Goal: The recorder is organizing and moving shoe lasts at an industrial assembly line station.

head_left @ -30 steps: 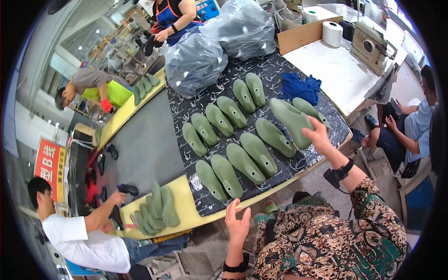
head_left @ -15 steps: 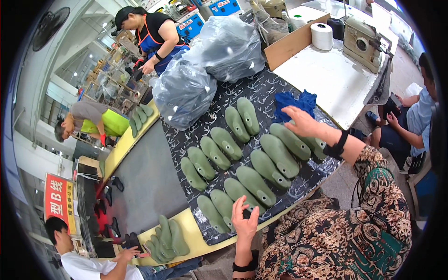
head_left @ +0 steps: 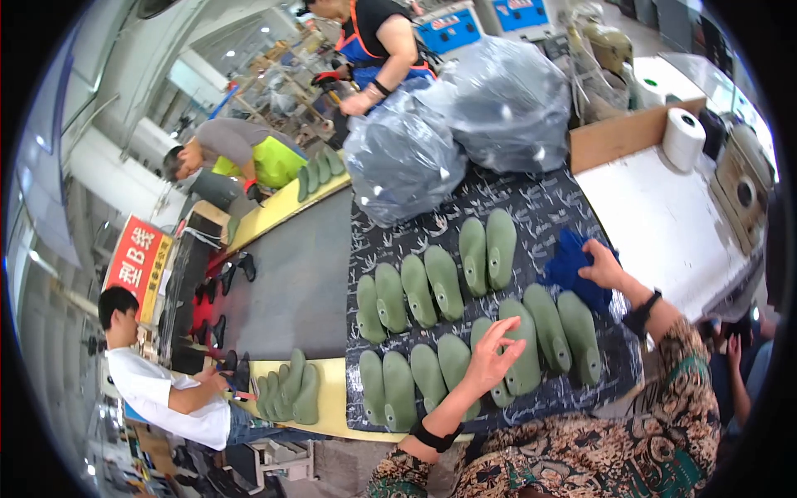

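Note:
Green shoe lasts point(head_left: 442, 282) lie in two rows on a dark patterned cloth point(head_left: 531, 195) that covers the table. Over the near row hovers my left hand point(head_left: 491, 358), its fingers stretched out and holding nothing; it hides parts of the lasts point(head_left: 520, 365) beneath. My right hand point(head_left: 608, 267) is at a crumpled blue cloth point(head_left: 573, 261) beyond the right end of the near row. Its thumb and forefinger are spread apart at the cloth, and I cannot tell whether they touch it.
Grey plastic bags point(head_left: 403, 158) fill the table's far side. A white worktop point(head_left: 652, 212) at right bears a thread cone point(head_left: 683, 139) and a sewing machine point(head_left: 743, 187). Left, a grey conveyor point(head_left: 290, 274) has yellow edges with more lasts point(head_left: 305, 394). Co-workers point(head_left: 170, 378) stand around it.
My right hand has moved from above the near row to the blue cloth. My left hand has shifted right over the lasts. The view has turned.

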{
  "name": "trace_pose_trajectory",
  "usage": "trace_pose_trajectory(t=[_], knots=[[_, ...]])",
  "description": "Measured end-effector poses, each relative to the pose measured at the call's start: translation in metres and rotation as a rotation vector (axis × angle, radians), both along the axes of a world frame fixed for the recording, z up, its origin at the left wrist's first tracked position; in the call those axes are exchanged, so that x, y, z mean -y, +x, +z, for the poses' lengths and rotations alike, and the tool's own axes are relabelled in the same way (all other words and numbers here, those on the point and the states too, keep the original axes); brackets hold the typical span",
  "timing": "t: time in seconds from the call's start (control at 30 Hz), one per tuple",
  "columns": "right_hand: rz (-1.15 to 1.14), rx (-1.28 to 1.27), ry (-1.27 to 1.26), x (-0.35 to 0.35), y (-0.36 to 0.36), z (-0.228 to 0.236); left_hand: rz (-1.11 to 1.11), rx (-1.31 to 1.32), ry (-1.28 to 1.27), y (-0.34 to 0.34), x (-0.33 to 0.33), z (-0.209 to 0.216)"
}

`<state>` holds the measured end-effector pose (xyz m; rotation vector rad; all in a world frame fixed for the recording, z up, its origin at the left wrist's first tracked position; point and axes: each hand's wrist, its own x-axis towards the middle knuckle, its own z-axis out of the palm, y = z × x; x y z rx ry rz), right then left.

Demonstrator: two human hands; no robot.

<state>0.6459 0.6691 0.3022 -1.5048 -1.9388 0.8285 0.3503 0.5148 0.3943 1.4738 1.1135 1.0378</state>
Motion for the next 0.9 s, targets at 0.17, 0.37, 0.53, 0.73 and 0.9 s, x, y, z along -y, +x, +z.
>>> trace_pose_trajectory(t=[0.17, 0.37, 0.53, 0.73, 0.9], knots=[[0.004, -0.413, 0.013, 0.04, -0.039, 0.11, 0.107, 0.322, -0.311, 0.024, -0.077, -0.036], [0.254, -0.195, 0.495, 0.078, -0.09, 0.133, -0.086, 0.704, 0.029, 0.089, -0.073, -0.015], [0.204, -0.302, 0.424, 0.071, -0.106, 0.119, -0.018, 0.789, -0.272, 0.086, -0.056, -0.017], [-0.094, -0.636, 0.137, 0.054, -0.111, 0.094, 0.027, 1.108, -0.747, 0.091, -0.047, -0.029], [-0.049, -0.669, 0.453, -0.003, -0.061, 0.024, -0.4, 0.553, -0.378, 0.095, -0.011, 0.038]])
